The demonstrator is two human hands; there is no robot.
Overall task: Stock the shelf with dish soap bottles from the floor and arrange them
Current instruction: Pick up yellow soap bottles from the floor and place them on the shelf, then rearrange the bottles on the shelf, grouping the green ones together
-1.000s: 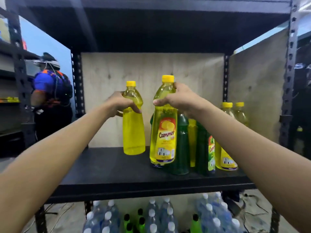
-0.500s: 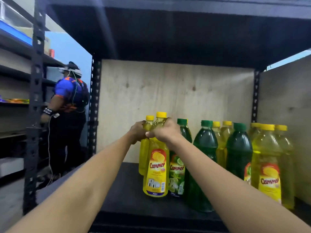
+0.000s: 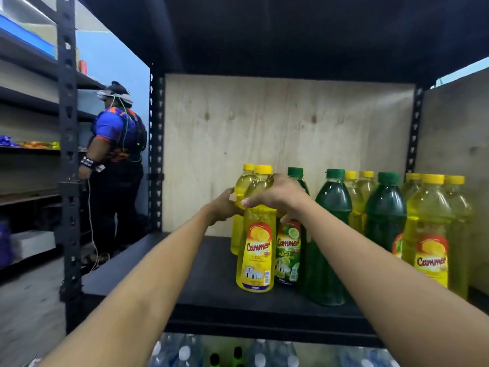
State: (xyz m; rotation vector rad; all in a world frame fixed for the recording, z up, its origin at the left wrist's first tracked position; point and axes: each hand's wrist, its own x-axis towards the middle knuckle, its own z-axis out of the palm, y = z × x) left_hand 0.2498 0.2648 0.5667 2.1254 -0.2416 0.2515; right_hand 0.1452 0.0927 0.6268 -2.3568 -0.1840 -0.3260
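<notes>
Both grips are closed on upright yellow bottles: the right hand (image 3: pixel 275 197) wraps the shoulder of the front yellow bottle (image 3: pixel 255 258), label forward, cap up; the left hand (image 3: pixel 225 207) clasps the rear yellow bottle (image 3: pixel 239 186) just behind it. They stand on the black shelf (image 3: pixel 158 263), left of the green and yellow bottles, all full.
</notes>
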